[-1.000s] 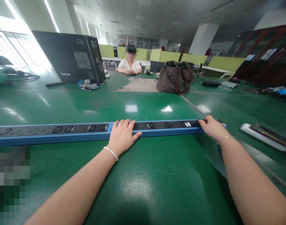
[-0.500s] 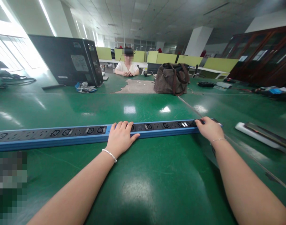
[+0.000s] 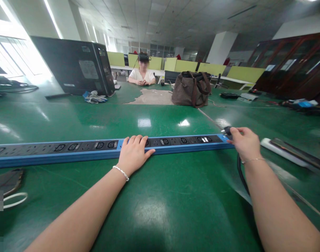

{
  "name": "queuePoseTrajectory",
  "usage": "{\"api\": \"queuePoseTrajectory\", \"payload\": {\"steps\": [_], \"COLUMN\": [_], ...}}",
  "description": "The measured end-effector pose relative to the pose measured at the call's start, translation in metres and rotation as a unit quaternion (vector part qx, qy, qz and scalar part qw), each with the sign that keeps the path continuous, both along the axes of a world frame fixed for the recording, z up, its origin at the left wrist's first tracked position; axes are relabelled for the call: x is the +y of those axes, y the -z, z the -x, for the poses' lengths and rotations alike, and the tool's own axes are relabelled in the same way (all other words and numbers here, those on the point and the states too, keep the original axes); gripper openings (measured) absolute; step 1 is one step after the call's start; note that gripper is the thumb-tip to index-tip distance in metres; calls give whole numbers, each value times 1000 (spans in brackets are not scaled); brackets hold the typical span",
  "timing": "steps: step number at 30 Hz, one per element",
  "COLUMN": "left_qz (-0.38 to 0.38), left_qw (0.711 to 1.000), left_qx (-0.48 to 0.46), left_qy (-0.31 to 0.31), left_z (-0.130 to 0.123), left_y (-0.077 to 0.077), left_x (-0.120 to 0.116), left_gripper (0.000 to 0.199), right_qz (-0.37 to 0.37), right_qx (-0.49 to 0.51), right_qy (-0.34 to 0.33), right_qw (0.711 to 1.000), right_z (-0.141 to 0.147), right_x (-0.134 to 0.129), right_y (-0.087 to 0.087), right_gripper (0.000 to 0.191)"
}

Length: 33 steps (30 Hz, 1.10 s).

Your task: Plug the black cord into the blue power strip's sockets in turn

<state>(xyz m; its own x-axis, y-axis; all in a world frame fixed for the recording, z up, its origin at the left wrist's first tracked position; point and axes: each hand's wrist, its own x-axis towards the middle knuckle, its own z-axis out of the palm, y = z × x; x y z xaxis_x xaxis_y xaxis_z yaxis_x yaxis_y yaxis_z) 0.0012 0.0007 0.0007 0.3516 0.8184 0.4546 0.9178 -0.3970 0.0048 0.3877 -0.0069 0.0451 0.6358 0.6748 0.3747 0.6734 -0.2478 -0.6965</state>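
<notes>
A long blue power strip [image 3: 175, 150] with black sockets lies across the green table. My left hand [image 3: 133, 152] rests flat over its middle, fingers spread on the top face and thumb to the right, holding nothing. Near the strip's right end, my right hand [image 3: 244, 141] pinches a black plug [image 3: 227, 131] whose metal prongs point left, just above the strip and apart from the sockets. A black cable [image 3: 241, 171] hangs down beside my right wrist.
A white bar with a dark phone-like object [image 3: 293, 150] lies at the right. Farther back are a black computer case [image 3: 76, 70], gloves [image 3: 95, 97] and a brown bag [image 3: 191, 89]. A person [image 3: 142, 73] sits across the table. A dark item [image 3: 9, 180] lies at left.
My right hand has moved right and slightly up with the plug, away from the strip's sockets; the prongs now show. My left hand stays on the strip.
</notes>
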Motion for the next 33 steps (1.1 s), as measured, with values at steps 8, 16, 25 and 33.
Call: {"api": "queuePoseTrajectory", "payload": {"steps": [8,16,25,33], "left_qz": [-5,7,10,7], "left_qw": [1000,1000,1000,1000], "left_qx": [8,-3,-8,-4], "left_qy": [-1,-1,2,5], "left_z": [0,0,0,0], "left_y": [0,1,-1,-1], "left_x": [0,0,0,0], "left_gripper": [55,55,56,57], "right_qz": [128,209,248,276], "right_qx": [-89,-171,-180,-211], "right_qy": [-151,-131,-112,-111], "right_qw": [976,954,945,931], "right_z": [75,103,103,107], "right_x": [7,2,7,10], "right_y": [9,0,-3,-7], "right_gripper": [34,35,35,34]}}
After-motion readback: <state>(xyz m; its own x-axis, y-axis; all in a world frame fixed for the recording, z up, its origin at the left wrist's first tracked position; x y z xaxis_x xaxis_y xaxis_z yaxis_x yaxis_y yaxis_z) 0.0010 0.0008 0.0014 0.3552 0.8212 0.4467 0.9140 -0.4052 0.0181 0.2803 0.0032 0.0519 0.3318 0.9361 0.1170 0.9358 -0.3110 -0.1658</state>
